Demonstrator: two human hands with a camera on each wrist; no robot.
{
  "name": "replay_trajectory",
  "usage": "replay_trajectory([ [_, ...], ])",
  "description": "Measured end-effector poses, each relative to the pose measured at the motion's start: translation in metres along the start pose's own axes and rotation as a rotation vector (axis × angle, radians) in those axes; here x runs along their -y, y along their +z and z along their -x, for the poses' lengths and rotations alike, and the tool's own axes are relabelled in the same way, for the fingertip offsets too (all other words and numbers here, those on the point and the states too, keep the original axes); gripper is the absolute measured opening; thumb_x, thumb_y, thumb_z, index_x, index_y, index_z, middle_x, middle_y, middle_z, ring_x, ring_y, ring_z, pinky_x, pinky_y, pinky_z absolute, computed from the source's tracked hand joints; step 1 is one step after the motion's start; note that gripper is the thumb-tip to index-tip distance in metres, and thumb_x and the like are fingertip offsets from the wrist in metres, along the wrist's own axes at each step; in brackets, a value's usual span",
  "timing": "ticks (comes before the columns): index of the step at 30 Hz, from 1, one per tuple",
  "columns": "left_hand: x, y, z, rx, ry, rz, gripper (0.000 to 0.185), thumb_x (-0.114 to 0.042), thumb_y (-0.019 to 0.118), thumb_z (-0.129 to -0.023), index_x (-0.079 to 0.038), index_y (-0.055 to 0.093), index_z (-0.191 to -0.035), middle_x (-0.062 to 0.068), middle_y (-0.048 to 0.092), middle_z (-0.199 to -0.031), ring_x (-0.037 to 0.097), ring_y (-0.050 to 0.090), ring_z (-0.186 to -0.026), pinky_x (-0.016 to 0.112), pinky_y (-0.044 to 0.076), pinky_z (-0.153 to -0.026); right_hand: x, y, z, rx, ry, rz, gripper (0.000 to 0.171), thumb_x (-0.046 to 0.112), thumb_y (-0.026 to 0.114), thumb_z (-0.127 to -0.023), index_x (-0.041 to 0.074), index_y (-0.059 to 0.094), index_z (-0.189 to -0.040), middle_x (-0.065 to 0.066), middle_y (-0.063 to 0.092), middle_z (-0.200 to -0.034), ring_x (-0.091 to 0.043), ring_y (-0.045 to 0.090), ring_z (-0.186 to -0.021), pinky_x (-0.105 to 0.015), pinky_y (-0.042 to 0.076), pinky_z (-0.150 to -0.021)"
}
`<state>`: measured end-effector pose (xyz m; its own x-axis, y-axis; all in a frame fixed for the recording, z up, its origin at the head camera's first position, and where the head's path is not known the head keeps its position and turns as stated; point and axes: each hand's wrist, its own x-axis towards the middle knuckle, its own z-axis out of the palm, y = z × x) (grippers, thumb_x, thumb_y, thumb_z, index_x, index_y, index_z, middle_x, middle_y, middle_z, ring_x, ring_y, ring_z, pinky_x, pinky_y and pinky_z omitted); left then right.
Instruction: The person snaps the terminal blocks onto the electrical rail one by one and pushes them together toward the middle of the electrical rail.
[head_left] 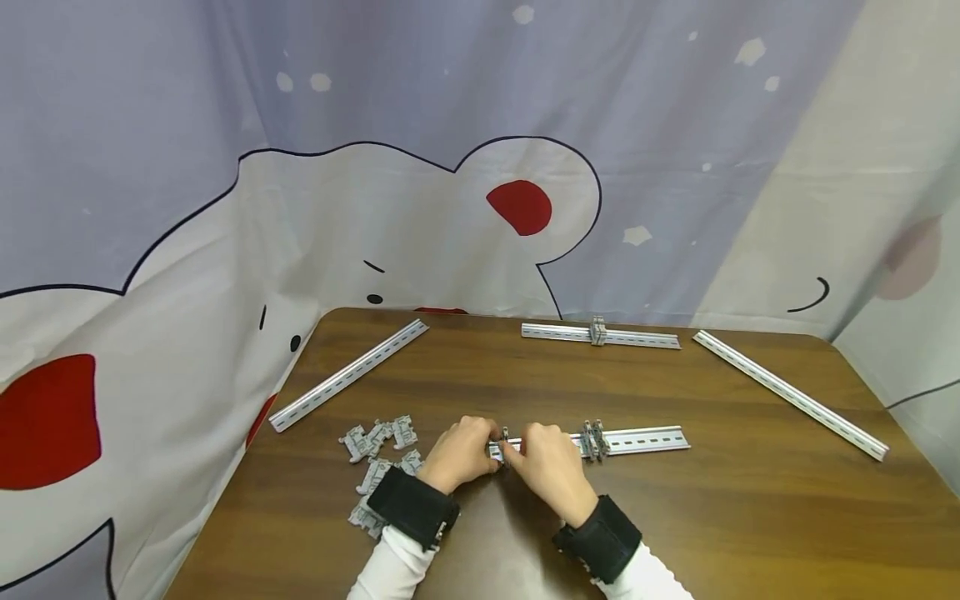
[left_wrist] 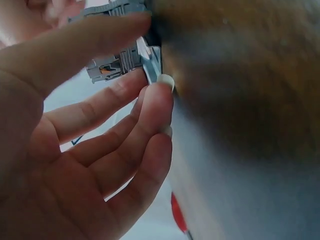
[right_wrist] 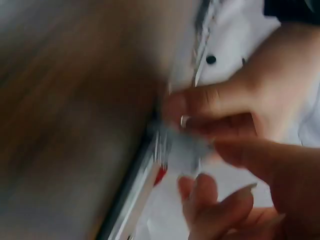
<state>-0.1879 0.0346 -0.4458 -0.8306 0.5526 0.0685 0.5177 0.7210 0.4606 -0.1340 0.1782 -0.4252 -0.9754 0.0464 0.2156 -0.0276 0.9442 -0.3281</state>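
Observation:
A slotted metal DIN rail [head_left: 645,440] lies across the near middle of the table. My left hand [head_left: 463,454] grips its left end, the thumb on one side and fingertips [left_wrist: 159,102] at the other edge. On the rail between both hands sits a thin grey terminal block [head_left: 506,435], also visible beyond the left thumb as a ridged grey body [left_wrist: 112,67]. My right hand [head_left: 553,471] pinches this block between thumb and fingers; the block [right_wrist: 182,150] is blurred in the right wrist view. Further right, several terminal blocks [head_left: 595,440] stand together on the same rail.
Loose grey terminal blocks [head_left: 378,437] lie in a group left of the left hand, partly behind its wrist strap. At the back, another rail [head_left: 641,338] carries a small stack of blocks [head_left: 597,330]. Bare rails lie slanted at the left [head_left: 348,375] and right [head_left: 791,394].

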Motion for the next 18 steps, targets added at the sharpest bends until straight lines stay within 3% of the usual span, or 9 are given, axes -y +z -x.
replay_trajectory([
  [6, -0.007, 0.008, 0.000, -0.023, 0.012, -0.059, 0.016, -0.013, 0.080, -0.069, -0.015, 0.066, -0.076, -0.001, 0.065, -0.077, 0.014, 0.057, -0.064, 0.032, 0.043, -0.053, 0.010, 0.016, -0.002, 0.002, 0.054, 0.032, 0.036, 0.015, 0.074, -0.070, 0.014, 0.045, -0.049, -0.006, 0.055, -0.054, -0.025, 0.054, -0.048, -0.035, 0.036, -0.038],
  [13, -0.012, 0.006, 0.002, -0.020, 0.040, -0.143, 0.017, -0.011, 0.080, -0.072, -0.011, 0.063, -0.075, 0.003, 0.065, -0.076, 0.020, 0.062, -0.065, 0.034, 0.045, -0.052, 0.008, 0.014, -0.005, -0.044, 0.039, 0.022, 0.032, 0.010, 0.076, -0.064, 0.013, 0.048, -0.050, -0.009, 0.057, -0.055, -0.027, 0.056, -0.048, -0.037, 0.038, -0.038],
  [18, -0.011, 0.003, 0.002, -0.004, 0.021, -0.134, 0.021, -0.017, 0.082, -0.073, -0.010, 0.062, -0.075, 0.002, 0.062, -0.071, 0.016, 0.056, -0.059, 0.033, 0.043, -0.050, -0.004, 0.008, -0.008, -0.067, 0.061, 0.044, 0.034, 0.007, 0.076, -0.062, 0.013, 0.045, -0.050, -0.008, 0.056, -0.054, -0.029, 0.056, -0.048, -0.040, 0.038, -0.039],
])
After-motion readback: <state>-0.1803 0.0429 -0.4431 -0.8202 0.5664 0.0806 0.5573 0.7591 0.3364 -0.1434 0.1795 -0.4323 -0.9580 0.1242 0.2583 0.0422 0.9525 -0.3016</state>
